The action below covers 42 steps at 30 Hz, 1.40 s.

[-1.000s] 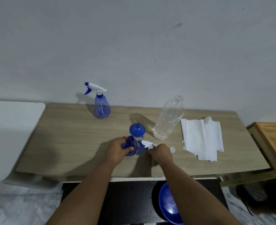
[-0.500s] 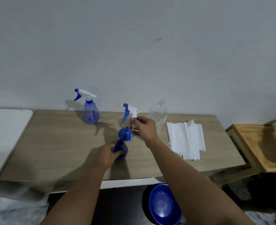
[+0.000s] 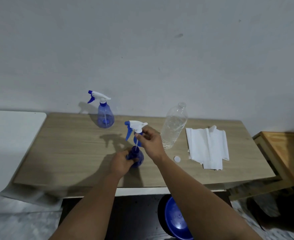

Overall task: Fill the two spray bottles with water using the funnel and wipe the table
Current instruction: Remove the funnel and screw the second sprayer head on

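Blue translucent spray bottle near the table's front edge, gripped by the left hand, white-and-blue trigger head pinched above it by the right hand, tube dipping into the neck.

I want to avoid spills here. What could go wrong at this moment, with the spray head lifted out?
The spray head, pinched by the right hand, has its tube still in the near spray bottle; it may drip on the table. The right forearm passes close to the uncapped water bottle and might knock it.
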Each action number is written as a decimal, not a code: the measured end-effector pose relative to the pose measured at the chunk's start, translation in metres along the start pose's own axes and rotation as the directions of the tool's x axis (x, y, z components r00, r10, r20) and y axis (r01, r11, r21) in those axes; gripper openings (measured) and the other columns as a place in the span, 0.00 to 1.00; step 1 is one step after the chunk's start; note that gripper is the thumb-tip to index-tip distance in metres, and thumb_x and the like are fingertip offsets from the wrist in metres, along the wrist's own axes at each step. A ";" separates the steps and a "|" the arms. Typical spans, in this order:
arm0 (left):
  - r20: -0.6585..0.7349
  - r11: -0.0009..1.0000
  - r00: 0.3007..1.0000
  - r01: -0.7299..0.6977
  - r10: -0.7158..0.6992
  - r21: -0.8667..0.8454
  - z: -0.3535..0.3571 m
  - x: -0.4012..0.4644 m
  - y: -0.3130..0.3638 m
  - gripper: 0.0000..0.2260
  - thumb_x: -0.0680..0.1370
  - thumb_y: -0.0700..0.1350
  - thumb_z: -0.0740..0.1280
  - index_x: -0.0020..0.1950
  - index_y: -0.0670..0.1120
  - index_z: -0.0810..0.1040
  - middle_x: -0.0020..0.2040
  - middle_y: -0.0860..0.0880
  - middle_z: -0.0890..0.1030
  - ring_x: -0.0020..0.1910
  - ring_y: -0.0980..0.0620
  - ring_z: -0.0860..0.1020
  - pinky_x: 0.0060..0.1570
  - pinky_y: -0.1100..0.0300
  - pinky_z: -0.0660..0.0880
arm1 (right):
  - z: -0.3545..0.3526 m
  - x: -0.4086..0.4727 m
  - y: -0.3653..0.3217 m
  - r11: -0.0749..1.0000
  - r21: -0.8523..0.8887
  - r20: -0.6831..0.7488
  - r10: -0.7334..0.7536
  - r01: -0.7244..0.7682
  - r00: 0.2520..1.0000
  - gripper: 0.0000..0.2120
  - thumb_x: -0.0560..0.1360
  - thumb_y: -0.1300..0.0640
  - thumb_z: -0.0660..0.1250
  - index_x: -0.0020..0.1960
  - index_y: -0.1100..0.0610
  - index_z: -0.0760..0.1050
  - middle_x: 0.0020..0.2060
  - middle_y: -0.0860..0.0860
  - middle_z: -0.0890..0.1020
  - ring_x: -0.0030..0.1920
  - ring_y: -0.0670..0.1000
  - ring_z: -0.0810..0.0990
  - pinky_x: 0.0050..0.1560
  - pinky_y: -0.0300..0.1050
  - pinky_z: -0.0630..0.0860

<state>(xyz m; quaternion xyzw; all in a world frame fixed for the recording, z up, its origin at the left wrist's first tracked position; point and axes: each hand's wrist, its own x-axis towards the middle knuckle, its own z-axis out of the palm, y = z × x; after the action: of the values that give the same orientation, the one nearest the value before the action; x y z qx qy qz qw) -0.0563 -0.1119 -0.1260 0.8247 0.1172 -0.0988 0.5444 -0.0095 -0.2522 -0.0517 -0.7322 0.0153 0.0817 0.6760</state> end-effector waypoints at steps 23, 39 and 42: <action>-0.020 0.994 0.996 0.088 -0.090 -0.068 0.002 -0.002 -0.010 0.03 0.74 0.40 0.73 0.45 0.42 0.82 0.37 0.45 0.84 0.38 0.48 0.82 0.38 0.57 0.74 | -0.010 -0.013 0.051 0.986 -0.159 0.057 0.060 -0.050 0.997 0.15 0.68 0.64 0.83 0.50 0.54 0.82 0.43 0.49 0.87 0.46 0.48 0.87 0.52 0.47 0.84; 0.037 0.992 0.999 -0.028 0.033 -0.123 0.003 -0.002 -0.016 0.16 0.77 0.39 0.72 0.65 0.50 0.81 0.52 0.53 0.86 0.53 0.55 0.84 0.58 0.53 0.80 | -0.004 -0.019 0.059 0.980 -0.197 -0.040 -0.007 -0.001 0.999 0.18 0.67 0.57 0.83 0.53 0.56 0.80 0.45 0.48 0.87 0.47 0.48 0.87 0.52 0.58 0.84; 0.015 0.996 0.999 -0.033 0.034 -0.083 0.004 -0.001 -0.016 0.18 0.77 0.41 0.73 0.65 0.51 0.81 0.54 0.52 0.85 0.55 0.53 0.83 0.59 0.52 0.79 | -0.002 -0.021 0.059 0.987 -0.162 -0.045 0.003 -0.010 0.999 0.24 0.67 0.57 0.84 0.59 0.52 0.78 0.48 0.47 0.86 0.49 0.45 0.86 0.54 0.50 0.85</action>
<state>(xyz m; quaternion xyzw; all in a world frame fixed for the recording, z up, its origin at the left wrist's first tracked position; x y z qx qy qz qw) -0.0618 -0.1093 -0.1414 0.8024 0.1029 -0.0915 0.5807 -0.0377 -0.2609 -0.1069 -0.7863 0.0261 0.0684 0.6134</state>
